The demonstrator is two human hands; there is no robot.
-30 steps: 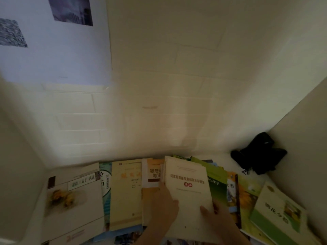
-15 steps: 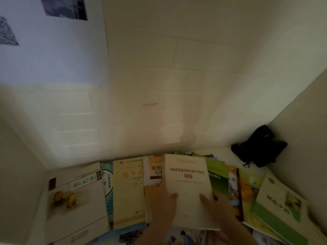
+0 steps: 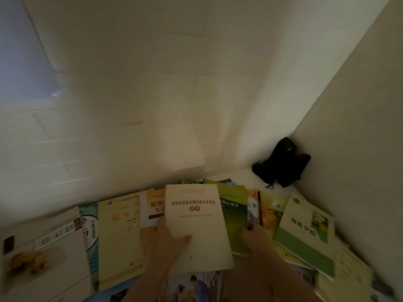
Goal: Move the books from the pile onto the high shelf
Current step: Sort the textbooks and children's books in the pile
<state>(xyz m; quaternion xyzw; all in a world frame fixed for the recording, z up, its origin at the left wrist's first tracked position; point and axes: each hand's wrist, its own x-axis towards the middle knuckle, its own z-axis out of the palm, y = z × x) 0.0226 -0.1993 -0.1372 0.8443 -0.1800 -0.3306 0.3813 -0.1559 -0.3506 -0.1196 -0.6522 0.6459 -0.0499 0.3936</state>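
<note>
The cream book (image 3: 197, 227) lies lengthwise away from the hands, atop the shelf's (image 3: 244, 177) spread. The left hand (image 3: 169, 243) grips its left edge, thumb on the cover; the right hand (image 3: 254, 236) rests just beside its right edge, grip unclear.

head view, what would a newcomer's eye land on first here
First the pale cream paperback book with the red title at bottom centre, the left hand gripping its left edge with the thumb on the cover and the right hand at its right edge. Around it, overlapping books cover the white shelf from side to side. A crumpled black object sits alone in the far right corner.
</note>
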